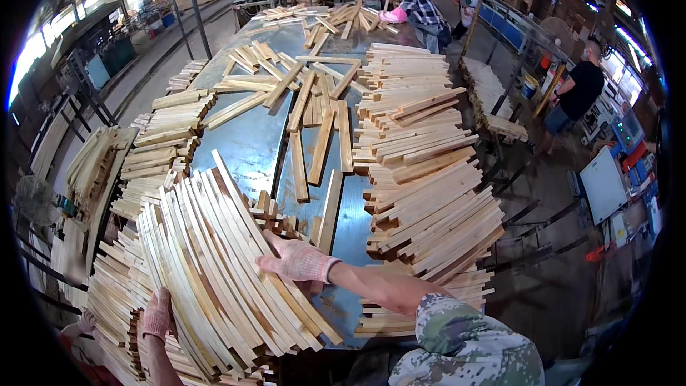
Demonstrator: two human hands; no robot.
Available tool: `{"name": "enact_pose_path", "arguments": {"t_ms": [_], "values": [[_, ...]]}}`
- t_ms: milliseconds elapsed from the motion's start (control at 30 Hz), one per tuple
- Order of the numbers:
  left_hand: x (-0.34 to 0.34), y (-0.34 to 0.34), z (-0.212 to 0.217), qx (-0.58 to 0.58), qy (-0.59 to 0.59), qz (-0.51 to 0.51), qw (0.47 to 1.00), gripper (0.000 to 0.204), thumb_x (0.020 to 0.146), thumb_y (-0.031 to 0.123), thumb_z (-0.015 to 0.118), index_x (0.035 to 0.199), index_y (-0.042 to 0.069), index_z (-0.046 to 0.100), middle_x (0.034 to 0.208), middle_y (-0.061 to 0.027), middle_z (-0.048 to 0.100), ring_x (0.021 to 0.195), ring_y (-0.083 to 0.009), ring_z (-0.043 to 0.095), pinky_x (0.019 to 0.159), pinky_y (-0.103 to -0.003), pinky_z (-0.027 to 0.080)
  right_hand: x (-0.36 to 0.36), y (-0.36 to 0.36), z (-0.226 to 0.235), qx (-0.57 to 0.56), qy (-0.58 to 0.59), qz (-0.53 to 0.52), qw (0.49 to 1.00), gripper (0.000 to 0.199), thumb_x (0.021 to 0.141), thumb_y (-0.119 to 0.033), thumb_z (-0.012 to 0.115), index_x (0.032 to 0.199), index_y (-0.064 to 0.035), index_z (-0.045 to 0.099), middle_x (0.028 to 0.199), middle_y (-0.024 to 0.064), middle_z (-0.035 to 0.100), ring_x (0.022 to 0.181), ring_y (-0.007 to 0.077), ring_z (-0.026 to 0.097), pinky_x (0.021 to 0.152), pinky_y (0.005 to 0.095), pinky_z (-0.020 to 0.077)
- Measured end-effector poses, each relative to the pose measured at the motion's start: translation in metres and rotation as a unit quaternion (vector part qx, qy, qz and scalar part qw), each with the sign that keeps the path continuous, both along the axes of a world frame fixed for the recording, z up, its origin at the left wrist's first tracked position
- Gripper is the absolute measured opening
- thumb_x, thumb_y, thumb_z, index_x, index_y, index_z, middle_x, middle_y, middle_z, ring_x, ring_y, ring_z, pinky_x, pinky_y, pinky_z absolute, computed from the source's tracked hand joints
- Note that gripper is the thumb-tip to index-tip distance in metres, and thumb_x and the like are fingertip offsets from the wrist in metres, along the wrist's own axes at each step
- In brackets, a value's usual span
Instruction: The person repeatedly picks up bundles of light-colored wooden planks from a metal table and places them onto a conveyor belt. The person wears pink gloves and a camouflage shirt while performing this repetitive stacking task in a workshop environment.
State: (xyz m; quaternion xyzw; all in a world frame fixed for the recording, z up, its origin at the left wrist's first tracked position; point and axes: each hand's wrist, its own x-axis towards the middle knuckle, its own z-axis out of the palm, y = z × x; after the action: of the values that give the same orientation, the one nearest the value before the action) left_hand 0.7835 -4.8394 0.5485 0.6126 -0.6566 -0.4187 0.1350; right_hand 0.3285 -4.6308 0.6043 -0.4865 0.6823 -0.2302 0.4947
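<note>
A wide row of pale wooden strips [214, 257] lies side by side in front of me, on top of other stacked wood. My left hand [157, 314], in a pinkish knitted glove, grips the row's left edge, its fingers partly hidden by the wood. From the right, my right hand [296, 259], gloved alike, presses its thumb and fingers against the outermost strips. Between them the hands hold the row together. Just beyond my right hand, a loose strip [329, 211] rests on the metal table [246, 129].
Stacked strips [429, 200] line the table's right side, and more stacks [161, 143] stand along the left. Loose strips [279, 86] lie crisscrossed in the middle. A co-worker in a checked shirt [421, 7] stands at the far end. Another person's hand [84, 323] shows at lower left.
</note>
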Motion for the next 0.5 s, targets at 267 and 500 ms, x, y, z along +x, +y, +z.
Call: {"name": "enact_pose_path", "arguments": {"t_ms": [267, 500], "values": [[-0.007, 0.015, 0.008, 0.075, 0.278, 0.061, 0.956, 0.058, 0.104, 0.029, 0.067, 0.154, 0.005, 0.052, 0.132, -0.0106, 0.067, 0.112, -0.0222, 0.066, 0.098, -0.038, 0.054, -0.005, -0.016, 0.001, -0.015, -0.011, 0.039, 0.999, 0.121, 0.094, -0.071, 0.065, 0.168, 0.0083, 0.011, 0.127, 0.0302, 0.07, 0.118, 0.0366, 0.07, 0.104, 0.0424, 0.0534], [-0.02, 0.046, 0.017, 0.019, 0.316, 0.103, 0.943, 0.059, 0.089, 0.013, 0.076, 0.143, 0.002, 0.058, 0.103, -0.0008, 0.066, 0.082, -0.0108, 0.061, 0.073, -0.026, 0.051, -0.019, -0.011, -0.018, -0.046, -0.103, 0.022, 0.993, 0.13, 0.089, -0.067, 0.072, 0.168, 0.0121, 0.005, 0.134, 0.0316, 0.068, 0.124, 0.0367, 0.067, 0.108, 0.0378, 0.0499]]}}
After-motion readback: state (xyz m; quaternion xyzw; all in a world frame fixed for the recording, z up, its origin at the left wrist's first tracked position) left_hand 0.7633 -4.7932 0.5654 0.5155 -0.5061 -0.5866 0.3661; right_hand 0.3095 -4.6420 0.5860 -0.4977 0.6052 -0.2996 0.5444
